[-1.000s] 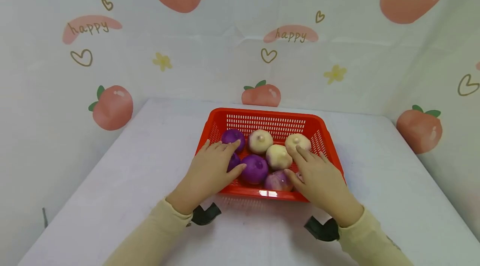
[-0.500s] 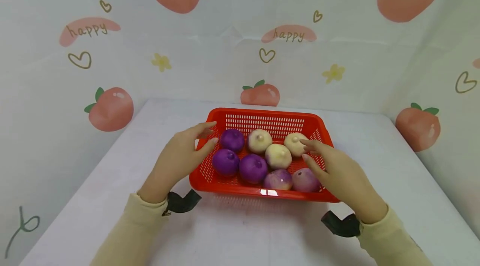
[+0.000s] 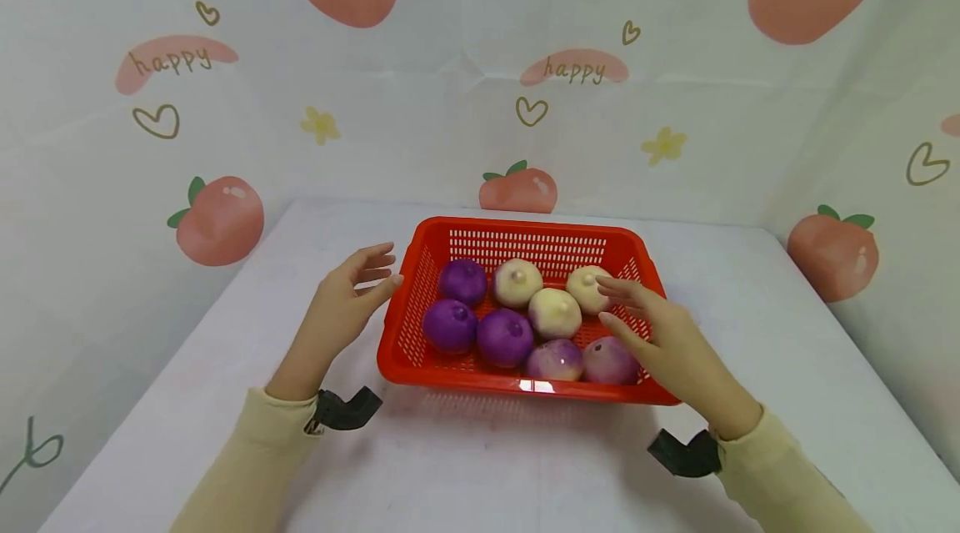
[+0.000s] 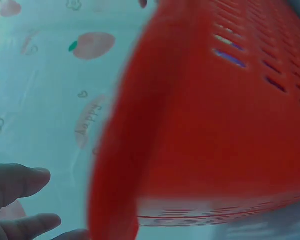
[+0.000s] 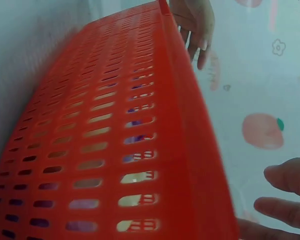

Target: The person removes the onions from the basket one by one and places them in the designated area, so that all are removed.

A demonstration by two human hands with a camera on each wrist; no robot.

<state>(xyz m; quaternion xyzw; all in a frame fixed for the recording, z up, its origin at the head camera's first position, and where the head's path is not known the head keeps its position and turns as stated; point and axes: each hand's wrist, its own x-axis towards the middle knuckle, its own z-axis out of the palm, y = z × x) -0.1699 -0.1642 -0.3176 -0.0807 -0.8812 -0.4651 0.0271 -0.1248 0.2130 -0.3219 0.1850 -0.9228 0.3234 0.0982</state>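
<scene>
Left grip (image 3: 337,304) farther from slotted basket (image 3: 465,384)

Head view: illumination is bright, diffuse and even; my left hand (image 3: 335,308) and right hand (image 3: 667,343) show without evident blur. Soft grey shadows lie on the table (image 3: 480,491) beside my sleeves (image 3: 240,458) and along the front of the basket (image 3: 465,384). A compact white glare sits on its front rim; a smaller glint marks one onion (image 3: 555,361). Left wrist view: dimmer, cyan cast; the near rim is blurred and my fingers (image 4: 20,180) are dark. Right wrist view: dim, bluish, slightly soft; the cloth (image 5: 250,90) appears pale and hazy
</scene>
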